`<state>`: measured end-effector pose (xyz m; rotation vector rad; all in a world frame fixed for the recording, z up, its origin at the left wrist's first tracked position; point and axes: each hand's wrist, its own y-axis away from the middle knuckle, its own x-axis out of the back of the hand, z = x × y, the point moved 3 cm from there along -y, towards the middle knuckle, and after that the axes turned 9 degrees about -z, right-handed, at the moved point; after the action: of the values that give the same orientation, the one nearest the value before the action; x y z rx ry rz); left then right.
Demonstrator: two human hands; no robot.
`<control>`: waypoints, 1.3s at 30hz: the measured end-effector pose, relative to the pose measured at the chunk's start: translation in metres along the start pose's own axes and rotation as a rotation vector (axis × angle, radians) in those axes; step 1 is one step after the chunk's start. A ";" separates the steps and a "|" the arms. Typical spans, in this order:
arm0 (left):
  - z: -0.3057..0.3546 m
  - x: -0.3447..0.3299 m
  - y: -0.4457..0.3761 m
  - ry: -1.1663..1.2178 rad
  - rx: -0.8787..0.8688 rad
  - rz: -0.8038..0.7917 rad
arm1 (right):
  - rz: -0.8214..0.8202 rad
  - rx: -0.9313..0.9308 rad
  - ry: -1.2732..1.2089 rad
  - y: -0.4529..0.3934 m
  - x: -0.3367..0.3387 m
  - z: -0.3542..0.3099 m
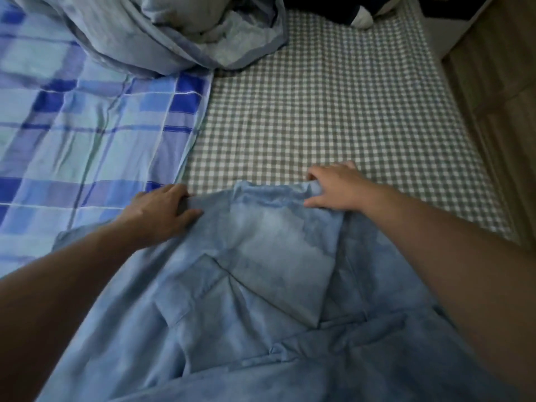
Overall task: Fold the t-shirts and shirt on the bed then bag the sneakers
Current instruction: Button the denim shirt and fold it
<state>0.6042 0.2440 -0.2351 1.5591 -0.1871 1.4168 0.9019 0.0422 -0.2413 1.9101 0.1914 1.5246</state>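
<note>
One light blue shirt [255, 285] lay spread across the near part of the bed, partly on the grey checked sheet [333, 111] and partly on one blue plaid cover [87, 134]. Two hands held its far edge, well apart. The left hand [162, 210] pinched the cloth between thumb and fingers; the right hand [336, 190] gripped a bunched fold. One crumpled pale blue quilt [179, 33] lay at the far end. Wooden flooring [499, 82] ran along the right side.
</note>
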 end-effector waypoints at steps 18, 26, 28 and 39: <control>-0.077 -0.077 0.303 -0.178 -0.096 0.158 | 0.520 0.247 0.330 0.241 -0.091 -0.032; -0.008 -0.115 0.313 -0.199 -0.046 0.160 | 0.396 0.008 0.299 0.259 -0.132 -0.030; 0.052 -0.102 0.298 -0.108 -0.205 0.282 | 0.362 0.029 0.174 0.264 -0.129 -0.033; 0.199 -0.168 0.182 -0.293 -0.484 0.188 | 0.104 -0.635 -1.197 0.194 -0.046 0.037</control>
<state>0.5647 -0.0713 -0.2432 1.3543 -0.8099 1.1616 0.8654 -0.1440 -0.1690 1.9389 -0.8184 0.2121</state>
